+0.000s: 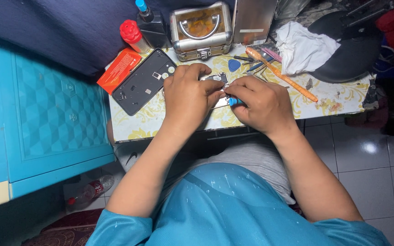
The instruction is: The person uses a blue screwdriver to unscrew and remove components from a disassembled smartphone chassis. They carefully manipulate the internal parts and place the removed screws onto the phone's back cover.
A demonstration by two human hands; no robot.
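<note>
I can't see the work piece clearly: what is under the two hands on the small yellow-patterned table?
A silvery phone frame shows between the left hand and the right hand, plus a blue-tipped tool at the right fingers. The frame's lower part is covered.

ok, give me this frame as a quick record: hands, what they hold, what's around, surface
left hand: grips the opened phone body, steadying it on the table
right hand: pinches a blue-tipped tool against the phone body
beside left hand: black phone back cover, inner side up; orange flat box
behind hands: small metal case with handle, red-capped bottle, dark bottle with blue tip
right of hands: orange pry stick, blue pick, white cloth
surface: table, white with yellow pattern
</note>
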